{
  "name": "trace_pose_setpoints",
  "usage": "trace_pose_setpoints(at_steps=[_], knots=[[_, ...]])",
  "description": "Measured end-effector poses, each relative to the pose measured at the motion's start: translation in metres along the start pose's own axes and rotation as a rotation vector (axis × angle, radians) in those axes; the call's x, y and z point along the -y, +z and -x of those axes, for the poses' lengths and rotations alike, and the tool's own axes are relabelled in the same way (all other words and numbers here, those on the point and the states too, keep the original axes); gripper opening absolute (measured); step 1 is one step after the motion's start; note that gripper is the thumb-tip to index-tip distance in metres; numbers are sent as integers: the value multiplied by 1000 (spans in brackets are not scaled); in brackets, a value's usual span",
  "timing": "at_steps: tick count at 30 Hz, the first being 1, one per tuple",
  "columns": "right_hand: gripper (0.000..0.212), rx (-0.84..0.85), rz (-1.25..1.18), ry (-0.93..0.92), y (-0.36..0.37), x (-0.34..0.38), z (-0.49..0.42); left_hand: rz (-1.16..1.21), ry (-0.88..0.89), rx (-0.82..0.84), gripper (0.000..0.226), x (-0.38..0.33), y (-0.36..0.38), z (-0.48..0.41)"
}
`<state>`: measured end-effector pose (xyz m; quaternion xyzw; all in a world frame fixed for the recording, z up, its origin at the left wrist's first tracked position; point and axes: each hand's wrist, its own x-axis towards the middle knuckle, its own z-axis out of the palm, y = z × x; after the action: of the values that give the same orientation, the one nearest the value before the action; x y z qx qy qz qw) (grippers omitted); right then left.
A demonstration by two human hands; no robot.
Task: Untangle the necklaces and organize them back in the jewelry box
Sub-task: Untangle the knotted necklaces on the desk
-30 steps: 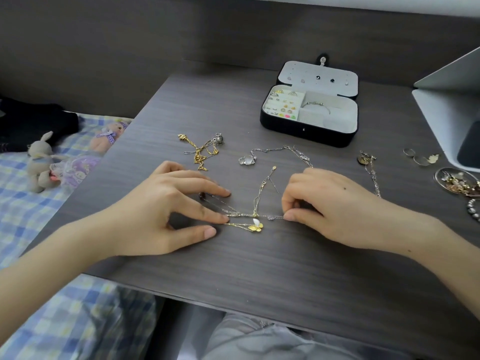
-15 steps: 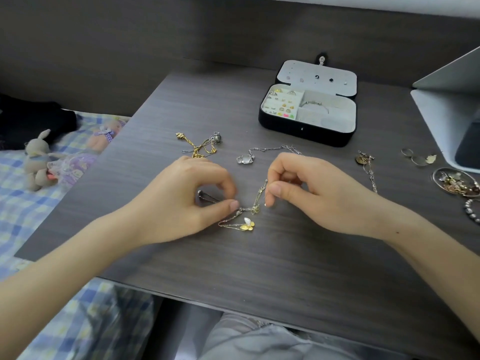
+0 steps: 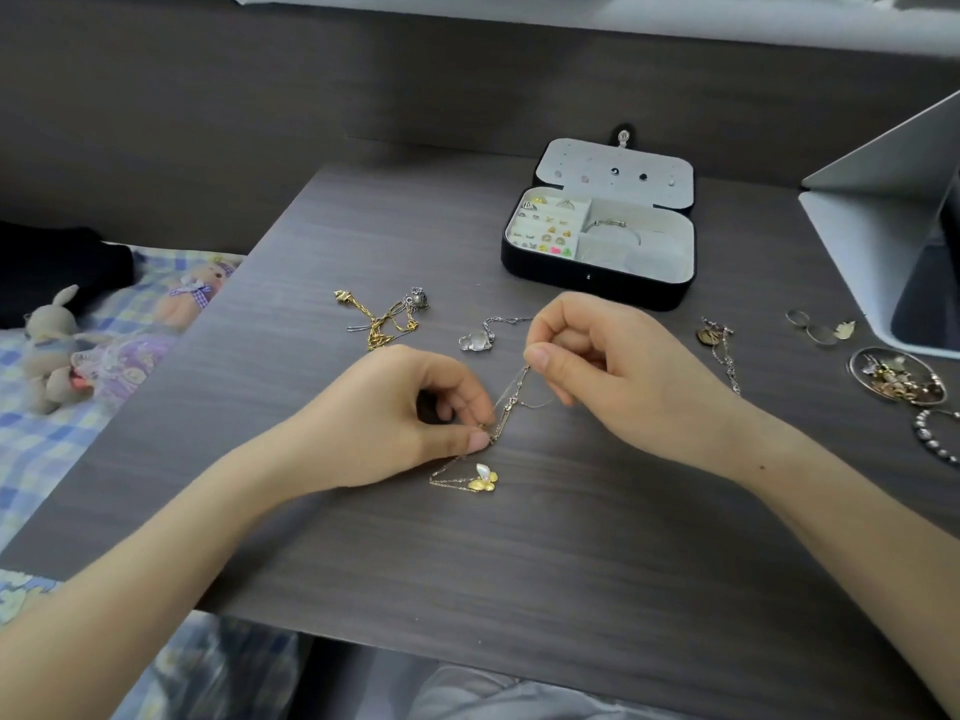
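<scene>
The fine tangled chains (image 3: 511, 400) are strung taut between the two hands, seemingly raised just off the worktop (image 3: 571, 537). The left hand (image 3: 395, 423) pinches the low end, with thumb and forefinger closed on a bunch of strands. The right hand (image 3: 623, 376) pinches the high end, its fingers (image 3: 540, 356) clamped on the strands at roughly one o'clock from the left pinch. So the long axis of the stretch runs from seven to one o'clock, and the snarl looks to sit nearer the left hand's grip.

The butterfly pendant (image 3: 484, 480) lies flat on the worktop at six o'clock from the left thumb, its slack loop trailing toward nine o'clock. I'd judge the next pull has to follow that seven-to-one line, the right hand drawing away while the left anchors.

The open jewelry box (image 3: 597, 283) sits at twelve o'clock, beyond the right hand, which is the nearer of the two to it. Nothing from this tangle is in it yet.
</scene>
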<state>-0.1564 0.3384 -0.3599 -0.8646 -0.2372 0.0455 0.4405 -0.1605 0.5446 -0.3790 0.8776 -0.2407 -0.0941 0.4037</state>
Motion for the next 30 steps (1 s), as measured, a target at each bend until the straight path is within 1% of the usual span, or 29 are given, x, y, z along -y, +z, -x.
trace_pose_setpoints(at_steps=[3, 5, 7, 8, 10, 11, 12, 14, 18, 19, 22, 23, 24, 26, 30], knots=[[10, -46, 29, -3, -3, -2, -2, 21, -17, 27, 19, 1, -5, -1], [11, -27, 79, -11, -7, -1, -2, 22, -12, 20, 16, 3, -7, -2], [18, 7, 200, -13, -12, -2, 0, 38, -12, -15, 15, 5, -9, -1], [19, 3, 310, -26, -13, -3, 1, 50, -14, -39, 15, 7, -10, 0], [14, -100, 594, -107, -12, -5, 2, 74, -17, -71, 18, 9, -11, 2], [11, -178, 686, -141, -9, -7, 2, 88, -14, -73, 18, 10, -10, 2], [9, -247, 713, -148, -7, -7, 1, 103, -9, -67, 15, 10, -10, 3], [7, -319, 631, -119, -3, -8, -2, 127, -4, -54, 6, 11, -9, 3], [6, -280, 307, -53, -2, -5, -5, 172, -9, -53, 6, 14, -9, 2], [9, -257, 182, -16, -3, -4, -4, 184, -11, -49, 6, 14, -9, 2], [12, -143, -305, 86, -6, 1, -2, 230, -17, -43, 8, 15, -9, 2], [13, -109, -420, 98, -6, 3, -1, 241, -17, -42, 9, 15, -9, 2], [14, -80, -479, 99, -6, 4, 0, 249, -15, -39, 10, 15, -8, 2], [15, -44, -460, 101, -6, 4, 2, 248, -11, -36, 10, 14, -8, 2], [12, 27, -257, 146, -8, 0, 7, 216, -14, 1, 10, 15, -8, 2]])
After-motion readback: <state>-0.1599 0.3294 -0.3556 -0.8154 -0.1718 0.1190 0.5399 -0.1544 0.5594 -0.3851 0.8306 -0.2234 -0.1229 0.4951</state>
